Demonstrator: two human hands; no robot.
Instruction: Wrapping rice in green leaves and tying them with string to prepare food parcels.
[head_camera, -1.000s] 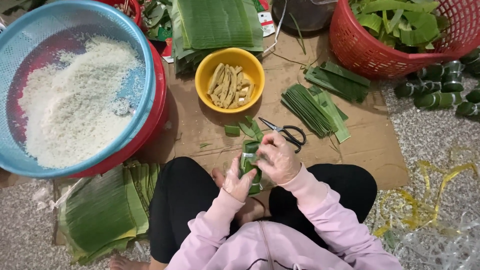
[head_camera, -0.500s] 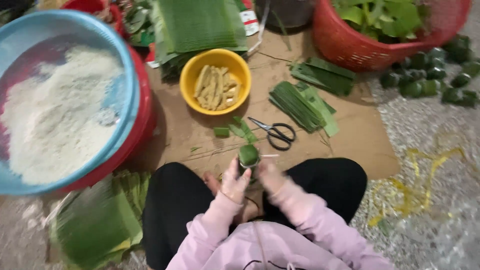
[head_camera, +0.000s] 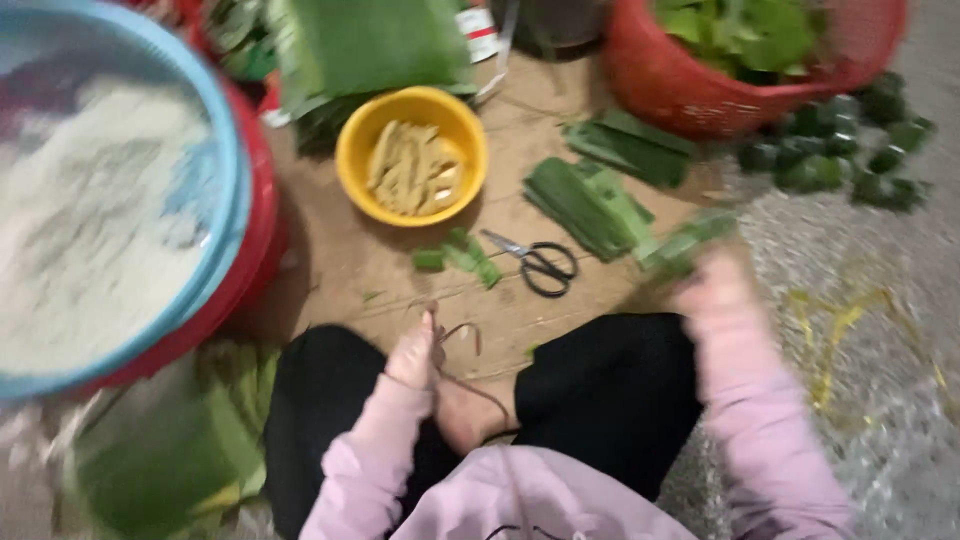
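Observation:
My right hand is out to the right, blurred by motion, closed on a green leaf-wrapped bundle above the cardboard. My left hand rests low between my knees, pinching a thin brown string that trails over my foot. Black scissors lie on the cardboard ahead, next to small leaf scraps. A yellow bowl with pale yellow strips stands beyond them.
A blue basin of white rice sits in a red tub at left. Stacks of cut green leaves lie right of the scissors. A red basket of leaves stands at back right, with finished green bundles beside it.
My right hand has swung from in front of me out to the right with the wrapped bundle. My left hand has dropped and holds only the string. The view has tilted and blurred.

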